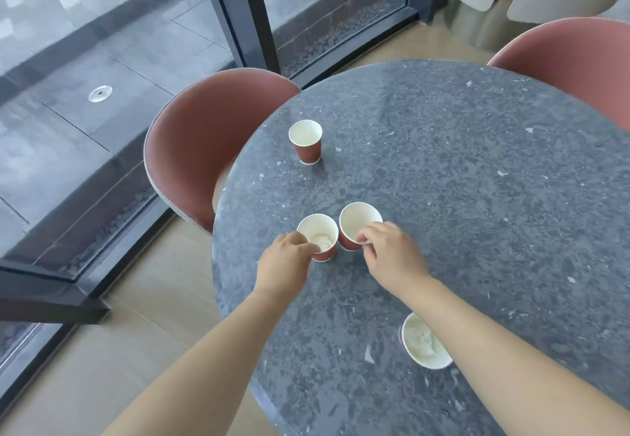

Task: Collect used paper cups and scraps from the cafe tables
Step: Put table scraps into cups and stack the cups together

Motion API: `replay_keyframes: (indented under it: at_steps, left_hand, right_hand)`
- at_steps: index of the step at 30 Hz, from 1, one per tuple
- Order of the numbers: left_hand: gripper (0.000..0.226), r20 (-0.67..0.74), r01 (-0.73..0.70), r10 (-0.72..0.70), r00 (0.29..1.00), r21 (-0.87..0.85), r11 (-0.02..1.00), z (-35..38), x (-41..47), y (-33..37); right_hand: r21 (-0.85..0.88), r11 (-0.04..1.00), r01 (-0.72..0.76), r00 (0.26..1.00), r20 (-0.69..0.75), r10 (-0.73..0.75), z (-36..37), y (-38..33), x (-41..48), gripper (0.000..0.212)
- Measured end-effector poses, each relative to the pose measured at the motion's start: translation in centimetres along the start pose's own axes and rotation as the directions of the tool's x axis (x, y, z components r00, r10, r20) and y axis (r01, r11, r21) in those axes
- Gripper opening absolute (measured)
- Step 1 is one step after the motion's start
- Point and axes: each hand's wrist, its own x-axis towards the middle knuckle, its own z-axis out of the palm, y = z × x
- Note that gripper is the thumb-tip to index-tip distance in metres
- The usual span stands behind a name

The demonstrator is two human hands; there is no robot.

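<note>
Grey speckled stone is forming the top of a round café table (477, 162), and four red paper cups with white insides are sitting on it. A person is reaching both bare hands over the table's near-left part. The left hand (284, 261) is curling its fingers (303, 246) round the rim of the first cup (317, 236), which is holding a crumpled white scrap (322, 241). The right hand (392, 254) is pinching the near rim of the second cup (358, 224), which is standing just beside the first, seemingly touching it. The third cup (305, 142) is standing alone farther along the table's left side. The fourth cup (424, 341) is sitting toward the table's near edge, partly hidden by the right forearm. The person appears to be gathering the pair. Next probably comes lifting one cup and nesting it in the other, though the scrap may be blocking a full fit.
</note>
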Motion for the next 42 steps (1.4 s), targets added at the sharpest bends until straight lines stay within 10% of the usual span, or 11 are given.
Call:
replay_keyframes:
  at_steps: [19, 29, 42]
  left_hand:
    - [0.029, 0.065, -0.275, 0.286, 0.956, -0.137, 0.952, -3.7, 8.5, -4.7]
    - [0.028, -0.132, -0.181, 0.164, 0.978, -0.133, 0.974, -4.3, 13.9, -4.0]
    - [0.02, 0.04, -0.035, 0.033, 0.999, 0.051, 0.998, -4.6, 19.8, -3.5]
  right_hand:
    - [-0.026, 0.989, -0.144, 0.981, -0.137, 0.14, 2.6, -2.1, 6.3, 0.012]
    - [-0.003, 0.988, -0.157, 0.978, -0.14, 0.155, 1.5, -1.5, 7.2, 0.01]
    - [0.012, 0.973, -0.23, 0.959, -0.166, 0.229, 0.2, 0.4, 6.0, 0.008]
